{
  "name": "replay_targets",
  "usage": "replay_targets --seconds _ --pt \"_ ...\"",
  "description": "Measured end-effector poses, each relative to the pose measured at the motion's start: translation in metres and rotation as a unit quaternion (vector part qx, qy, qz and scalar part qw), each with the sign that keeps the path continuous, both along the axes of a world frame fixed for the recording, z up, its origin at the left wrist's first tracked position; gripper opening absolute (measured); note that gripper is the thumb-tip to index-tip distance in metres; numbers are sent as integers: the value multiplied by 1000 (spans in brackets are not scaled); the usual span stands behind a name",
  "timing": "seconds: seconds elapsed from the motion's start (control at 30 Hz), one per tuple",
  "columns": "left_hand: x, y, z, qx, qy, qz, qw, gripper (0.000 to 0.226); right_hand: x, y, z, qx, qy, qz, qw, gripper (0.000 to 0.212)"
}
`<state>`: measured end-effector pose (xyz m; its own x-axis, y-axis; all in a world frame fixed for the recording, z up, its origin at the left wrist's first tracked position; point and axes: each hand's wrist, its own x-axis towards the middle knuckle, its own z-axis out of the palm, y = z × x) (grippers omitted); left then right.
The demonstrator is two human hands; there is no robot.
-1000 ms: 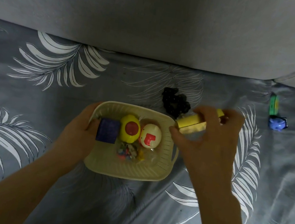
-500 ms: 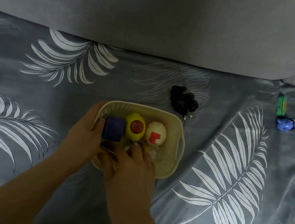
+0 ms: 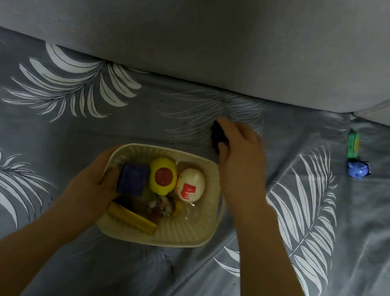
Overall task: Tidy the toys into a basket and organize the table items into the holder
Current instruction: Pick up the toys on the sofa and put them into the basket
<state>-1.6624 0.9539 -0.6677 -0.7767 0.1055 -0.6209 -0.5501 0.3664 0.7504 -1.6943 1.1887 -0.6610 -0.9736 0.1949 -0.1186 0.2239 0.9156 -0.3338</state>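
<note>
**RIGHT HAND ON BLACK CLUMP, BASKET CLOSE BY**

Up top, biggest: plain grey padded panel [image 3: 206,24], full width. Below it: grey leaf-print sheet [image 3: 66,129], wrinkled on R side.

Mid-sheet: cream perforated basket [image 3: 176,235], steadied at its L rim by left hand [image 3: 91,183]. Fingers wrapped round outside of wall, thumb hooked over inside, against a blue cube [image 3: 133,179].

Just past basket's far-R corner: right hand [image 3: 240,154], palm down, fingers curled over a black beaded clump [image 3: 215,135], thumb at its near edge. Looks like a pinch already on. Most of clump hidden under fingers, so firmness of hold unclear. Clump apparently on the sheet, not yet lifted.

Inside basket, beside cube:
- yellow ball [image 3: 163,176] w/ red disc
- white egg toy [image 3: 190,184] w/ red mark
- long yellow bar [image 3: 132,218], slantwise along near-L side
- small heap of colourful bits [image 3: 160,205], too small to ID

Key relation for next move, prob.: from clump, basket opening toward the body and slightly L, v. near. Short pull back over far rim, no real reach. Right hand by far the nearer; left hand taken up w/ the rim.

Well off to R, apart from the rest: small blue toy [image 3: 357,169], green strip [image 3: 353,145] just beyond it. Both on right-hand side.
</note>
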Motion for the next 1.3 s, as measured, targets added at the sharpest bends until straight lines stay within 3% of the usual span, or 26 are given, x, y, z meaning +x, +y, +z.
replay_targets --seconds 0.13,0.2,0.37,0.53,0.63,0.8,0.9,1.03,1.17,1.3 --pt "-3 1 -5 -41 11 -24 999 20 -27 26 -41 -1 -178 43 983 51" --pt "-4 -1 -9 -70 7 -32 997 27 -31 27 -50 1 -196 39 980 44" --pt "-7 -2 -4 -109 -15 -71 991 33 -26 25 -36 11 -125 3 992 30" --pt "-6 -1 15 -111 -18 -85 990 33 2 -7 21 -15 90 24 996 29" --pt "-5 -2 41 -74 -28 -65 995 30 36 -44 72 -35 159 55 985 24" --pt "-3 -5 86 -54 -14 -69 996 13 87 -86 94 -37 123 146 981 18" --pt "-2 -7 129 -53 14 -79 995 19 106 -90 124 -69 56 175 980 21" --pt "8 -14 200 -50 55 -116 990 23 130 -86 213 -101 117 111 982 18" --pt "19 -20 259 -47 64 -149 986 22 150 -71 273 -56 182 28 981 30" --pt "34 -21 324 -40 88 -214 972 24 186 -57 332 4 147 -92 985 47"
